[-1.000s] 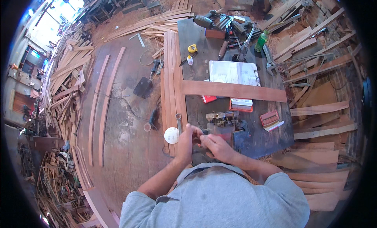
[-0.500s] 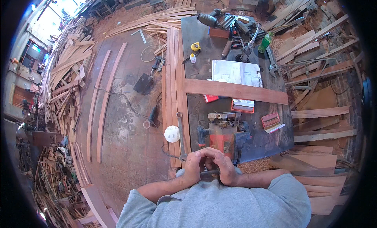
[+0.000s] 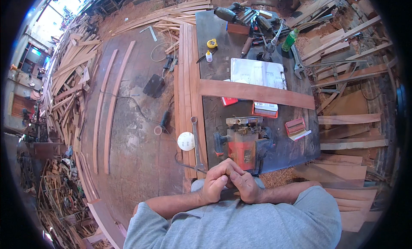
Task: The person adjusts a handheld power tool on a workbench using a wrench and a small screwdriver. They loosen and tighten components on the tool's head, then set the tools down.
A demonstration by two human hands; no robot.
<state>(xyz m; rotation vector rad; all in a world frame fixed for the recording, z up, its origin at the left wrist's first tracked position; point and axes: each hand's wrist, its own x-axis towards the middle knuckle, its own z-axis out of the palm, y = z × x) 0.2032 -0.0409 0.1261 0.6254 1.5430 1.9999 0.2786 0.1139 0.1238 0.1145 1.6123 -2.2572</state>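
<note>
Left hand [image 3: 214, 182] and right hand [image 3: 245, 184] pressed together at the near edge of the desk [image 3: 223, 116], fingers curled closed around a small item, hidden within the grip and not identifiable; red power tool [image 3: 242, 144] just beyond the knuckles, long axis running away from the person; long wrench [image 3: 196, 141] laid beside it on the planks, parallel; white disc [image 3: 186, 141] at the desk's left edge; wooden board [image 3: 256, 93] laid crosswise; paper sheets [image 3: 256, 73] behind it.
</note>
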